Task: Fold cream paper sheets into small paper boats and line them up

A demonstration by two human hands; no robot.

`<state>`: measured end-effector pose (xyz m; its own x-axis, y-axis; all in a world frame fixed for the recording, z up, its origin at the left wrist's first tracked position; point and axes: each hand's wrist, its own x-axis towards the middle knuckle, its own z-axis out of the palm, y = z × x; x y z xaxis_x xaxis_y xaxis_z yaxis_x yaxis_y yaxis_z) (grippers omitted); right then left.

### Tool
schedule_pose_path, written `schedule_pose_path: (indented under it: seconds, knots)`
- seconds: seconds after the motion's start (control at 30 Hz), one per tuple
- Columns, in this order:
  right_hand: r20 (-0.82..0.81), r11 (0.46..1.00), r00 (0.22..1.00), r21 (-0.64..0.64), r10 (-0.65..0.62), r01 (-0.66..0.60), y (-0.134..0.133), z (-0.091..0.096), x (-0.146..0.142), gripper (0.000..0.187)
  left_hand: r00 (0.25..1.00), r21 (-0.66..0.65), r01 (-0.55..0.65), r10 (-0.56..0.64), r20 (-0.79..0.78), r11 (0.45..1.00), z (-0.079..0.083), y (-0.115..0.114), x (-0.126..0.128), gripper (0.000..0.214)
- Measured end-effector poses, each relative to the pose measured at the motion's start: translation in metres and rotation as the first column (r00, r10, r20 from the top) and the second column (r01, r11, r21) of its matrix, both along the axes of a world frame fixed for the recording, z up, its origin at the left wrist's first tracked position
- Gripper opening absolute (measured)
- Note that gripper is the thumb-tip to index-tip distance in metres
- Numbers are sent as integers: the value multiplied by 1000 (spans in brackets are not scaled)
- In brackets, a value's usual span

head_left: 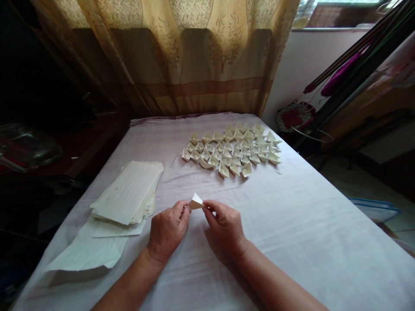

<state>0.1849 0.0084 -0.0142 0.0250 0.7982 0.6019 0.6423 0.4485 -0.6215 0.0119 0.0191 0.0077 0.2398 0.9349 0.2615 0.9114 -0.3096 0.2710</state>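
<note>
A small folded paper boat [196, 201] is held up between my two hands, just above the cloth. My left hand [170, 226] pinches its left end between thumb and fingers. At its right end, the fingertips of my right hand [226, 224] grip the paper. The boat's pale peak points upward between them. Beyond my hands, toward the right, several folded paper boats [227, 149] stand packed together in rows. Left of my left hand lies a loose stack of paper sheets [131, 190], with a larger sheet [87, 252] sticking out under its near side.
A pale cloth [279, 255] covers the table or bed surface. Behind it hangs a patterned gold curtain [201, 56]. Right of the surface are a round bag [295, 116] and a blue-edged plastic item [374, 209], both lower down. Dark furniture [100, 134] borders the left.
</note>
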Motion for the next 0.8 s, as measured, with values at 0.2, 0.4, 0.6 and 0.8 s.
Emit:
schedule_pose_path:
  seconds: [0.2,0.4,0.6,0.8]
  knots:
    - [-53,988,995,136,83,-75,2,6,0,23,967,-221,22,36,252,975,1,-5,10,23]
    - [21,978,995,184,100,-102,3,4,6,22,916,-347,106,44,399,932,1,-2,8,29]
    - [222,959,967,219,128,-177,5,9,11,21,852,-456,189,86,517,870,1,5,6,28]
    - [348,952,919,169,183,-254,5,12,6,17,968,-385,-16,111,225,923,6,2,0,30]
